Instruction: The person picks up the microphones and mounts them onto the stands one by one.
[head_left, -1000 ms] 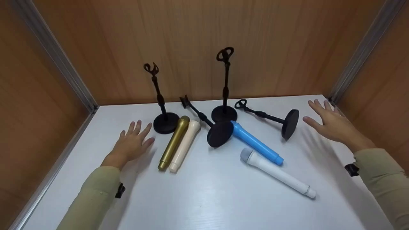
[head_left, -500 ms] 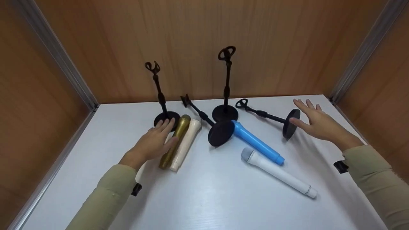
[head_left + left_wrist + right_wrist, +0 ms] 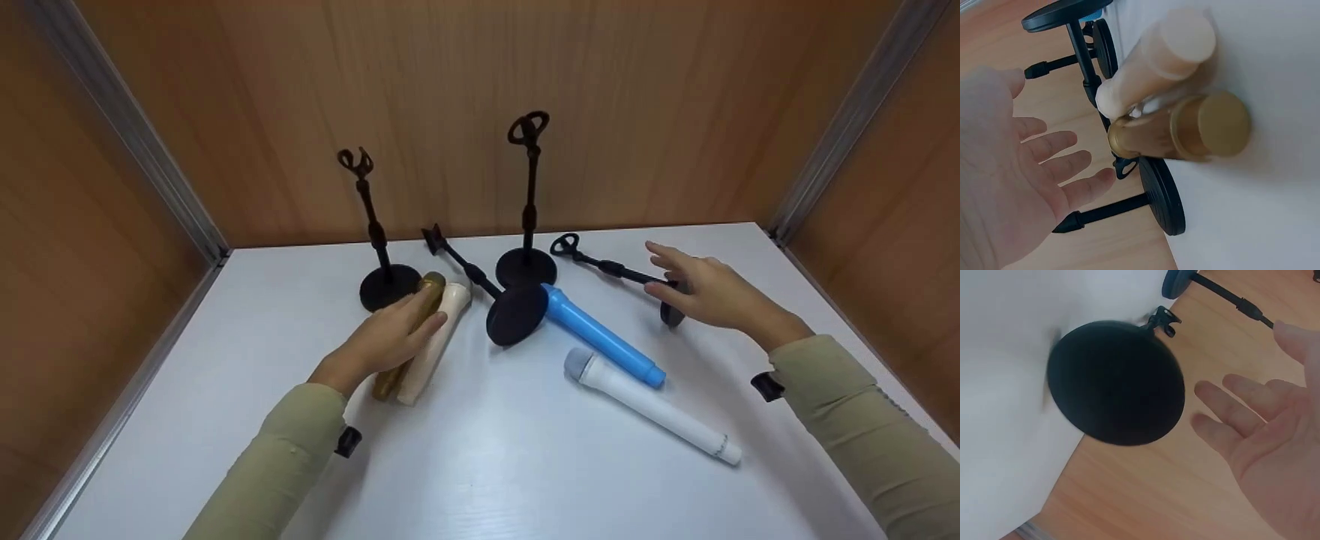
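My left hand (image 3: 386, 337) hovers over the gold microphone (image 3: 1157, 132) and the cream microphone (image 3: 435, 349), which lie side by side. In the left wrist view its fingers are loosely spread and apart from both. My right hand (image 3: 712, 292) is above the base of a black microphone stand (image 3: 619, 268) lying on its side at the right, hiding part of that base. The right wrist view shows the round base (image 3: 1117, 382) with a gap between it and the slightly bent fingers. Neither hand holds anything.
Two black stands, one left (image 3: 379, 240) and one centre (image 3: 531, 202), stand upright at the back. Another fallen stand (image 3: 517, 313) lies between them, near a blue microphone (image 3: 604, 337). A white microphone (image 3: 652, 405) lies in front. Wooden walls (image 3: 450, 75) enclose the white table (image 3: 480, 472).
My left hand has moved right from beside the left stand to over the gold and cream microphones. My right hand has moved left to the fallen stand's base. The objects have stayed put.
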A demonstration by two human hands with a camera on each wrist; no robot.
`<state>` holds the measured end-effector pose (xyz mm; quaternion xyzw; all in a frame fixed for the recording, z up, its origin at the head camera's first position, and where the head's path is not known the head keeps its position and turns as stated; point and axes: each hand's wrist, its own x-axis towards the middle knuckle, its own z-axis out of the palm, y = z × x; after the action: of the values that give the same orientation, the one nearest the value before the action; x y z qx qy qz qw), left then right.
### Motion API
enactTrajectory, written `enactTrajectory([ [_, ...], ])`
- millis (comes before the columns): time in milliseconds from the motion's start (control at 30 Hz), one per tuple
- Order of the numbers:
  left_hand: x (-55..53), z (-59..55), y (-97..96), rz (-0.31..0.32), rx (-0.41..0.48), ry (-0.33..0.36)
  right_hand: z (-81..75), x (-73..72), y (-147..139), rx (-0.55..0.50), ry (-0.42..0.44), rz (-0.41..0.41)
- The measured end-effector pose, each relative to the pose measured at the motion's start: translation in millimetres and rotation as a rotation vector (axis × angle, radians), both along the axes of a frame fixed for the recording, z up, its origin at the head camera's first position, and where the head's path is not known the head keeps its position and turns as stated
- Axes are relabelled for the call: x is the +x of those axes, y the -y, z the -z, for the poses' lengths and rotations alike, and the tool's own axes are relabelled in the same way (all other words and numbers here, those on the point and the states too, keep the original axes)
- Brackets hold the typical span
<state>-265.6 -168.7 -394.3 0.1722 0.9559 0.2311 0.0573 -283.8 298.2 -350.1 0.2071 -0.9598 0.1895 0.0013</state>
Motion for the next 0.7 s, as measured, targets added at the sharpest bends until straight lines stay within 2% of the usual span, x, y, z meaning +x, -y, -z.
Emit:
enactTrajectory([
  [200,-4.3,-6.2,-16.4,0.037,0.042,-0.037,3.1,-6.4,13,-0.017,0.05,-0.025],
  [333,-8.8,-6.8,-23.3,0.029,0.098,-0.016,6.6,-11.9,19,-0.027,0.088,-0.029],
  [500,-16.6,-1.8,-26.6,0.018,0.137,-0.002,15.5,-17.9,28,-0.02,0.149,-0.022],
  [700,-21.7,7.9,-29.1,-0.006,0.194,0.035,33.4,-21.9,40,0.036,0.211,-0.009],
])
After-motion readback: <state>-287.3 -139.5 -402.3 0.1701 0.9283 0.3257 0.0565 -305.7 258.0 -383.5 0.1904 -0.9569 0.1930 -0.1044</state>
